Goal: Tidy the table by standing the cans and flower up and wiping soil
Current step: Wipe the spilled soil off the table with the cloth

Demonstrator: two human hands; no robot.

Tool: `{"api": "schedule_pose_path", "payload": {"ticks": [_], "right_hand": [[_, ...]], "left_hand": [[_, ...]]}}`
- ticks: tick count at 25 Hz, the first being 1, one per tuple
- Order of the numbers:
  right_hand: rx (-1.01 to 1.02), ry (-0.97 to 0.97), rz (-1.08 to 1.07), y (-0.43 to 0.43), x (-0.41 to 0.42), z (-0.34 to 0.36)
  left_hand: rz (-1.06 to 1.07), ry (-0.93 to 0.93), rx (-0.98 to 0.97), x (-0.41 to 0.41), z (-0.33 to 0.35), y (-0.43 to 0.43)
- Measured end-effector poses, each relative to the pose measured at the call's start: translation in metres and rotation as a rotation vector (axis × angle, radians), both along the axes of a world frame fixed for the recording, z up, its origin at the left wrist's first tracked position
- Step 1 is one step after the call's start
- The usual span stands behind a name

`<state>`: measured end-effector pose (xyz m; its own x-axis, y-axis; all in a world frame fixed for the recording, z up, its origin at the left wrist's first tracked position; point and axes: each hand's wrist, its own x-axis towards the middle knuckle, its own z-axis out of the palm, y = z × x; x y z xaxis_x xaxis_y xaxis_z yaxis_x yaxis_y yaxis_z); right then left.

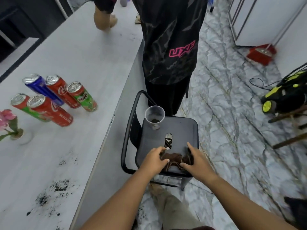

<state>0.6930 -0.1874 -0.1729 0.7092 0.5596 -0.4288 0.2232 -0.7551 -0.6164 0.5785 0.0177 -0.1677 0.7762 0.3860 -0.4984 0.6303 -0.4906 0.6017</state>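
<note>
Reaching down to a black metal stool [167,128] beside the table [79,67], the left hand [153,161] and the right hand [194,161] both close on a crumpled brown cloth [173,157] lying at the near edge of the seat; the fingers of each hand curl into its folds, one hand at either end. At the stool's 11 o'clock corner stands a clear plastic cup [154,116] with a little dark soil in its bottom, well apart from the hands.

On the table, out at the hands' 10 o'clock, five cans stand upright in a tight cluster: a blue can [40,87], a red cola can [62,91], a green and red Milo can [83,97], a second red cola can [49,110] and a red and green can [26,107] just beside it. At the cluster's 7 o'clock the pink flower [7,118] sits in a small white pot [21,135], which looks upright.

Dark soil [58,186] is scattered over the near table at the hands' 8 o'clock, with finer specks [66,161] above it.

Another person in a dark patterned shirt [171,39] stands at 12 o'clock right behind the stool, close against the table edge. On the marbled floor [224,113], a red dustpan [260,53] lies at 1 o'clock and a yellow and black machine [282,95] at 2 o'clock.
</note>
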Motion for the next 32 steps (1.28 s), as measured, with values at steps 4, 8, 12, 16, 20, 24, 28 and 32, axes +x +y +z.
{"api": "schedule_pose_path", "payload": {"ticks": [4,8,12,16,20,24,28,32], "right_hand": [[-0.041,-0.111,0.074,0.0,-0.003,-0.024],[0.077,-0.045,0.02,0.007,-0.006,-0.02],[0.321,0.218,-0.171,0.002,-0.01,0.017],[0.477,0.318,-0.165,0.01,-0.018,0.073],[0.58,0.4,-0.087,0.031,-0.031,0.12],[0.576,0.463,0.057,0.062,-0.061,0.144],[0.536,0.557,0.232,0.104,-0.117,0.156],[0.468,0.625,0.422,0.144,-0.176,0.164]], "left_hand": [[-0.048,-0.012,-0.01,0.003,-0.015,-0.011],[0.014,-0.004,0.018,0.001,-0.008,-0.017],[0.212,-0.107,-0.095,-0.011,0.025,-0.02],[0.359,-0.266,-0.185,-0.035,0.069,-0.023],[0.579,-0.412,-0.365,-0.076,0.112,-0.024],[0.763,-0.502,-0.479,-0.14,0.138,-0.021],[0.963,-0.604,-0.488,-0.218,0.151,-0.02],[1.168,-0.671,-0.426,-0.29,0.159,-0.02]]}}
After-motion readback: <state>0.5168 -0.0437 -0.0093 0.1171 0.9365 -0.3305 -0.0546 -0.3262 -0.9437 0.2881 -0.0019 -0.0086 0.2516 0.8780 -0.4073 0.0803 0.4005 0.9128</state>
